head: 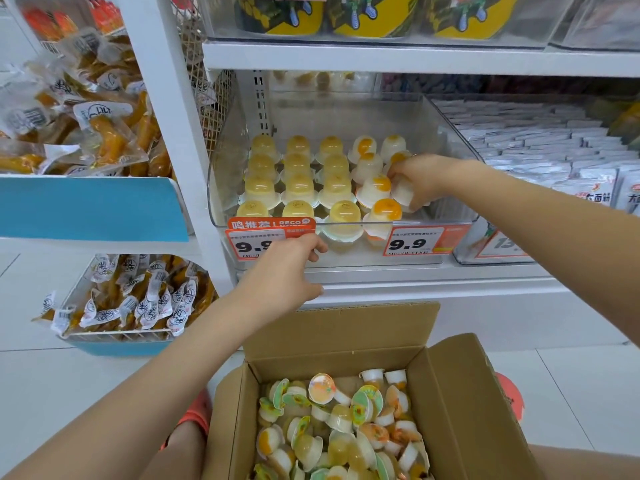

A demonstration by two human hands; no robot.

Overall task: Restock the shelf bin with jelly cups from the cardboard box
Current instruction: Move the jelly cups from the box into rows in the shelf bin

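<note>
Standing on white floor tiles (pixel 52 375) before white shelving (pixel 381 58). Showing "9.9" on two price tags (pixel 410 242). Right hand (pixel 420 181) pinching a jelly cup (pixel 401 192) inside the clear bin (pixel 346 223); left hand (pixel 287 268) gripping its near rim. Cardboard box (pixel 460 410) sitting nearest.

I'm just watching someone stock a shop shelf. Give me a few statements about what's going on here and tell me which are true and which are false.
1. The right hand holds a jelly cup inside the clear shelf bin. True.
2. The left hand is reaching into the cardboard box. False: it is at the bin's front edge, by the orange price tag.
3. The cardboard box is empty. False: it holds a loose pile of jelly cups.
4. The cups in the bin stand in rows, domes up. True.
5. Both price tags on the bin show 9.9. True.
</note>
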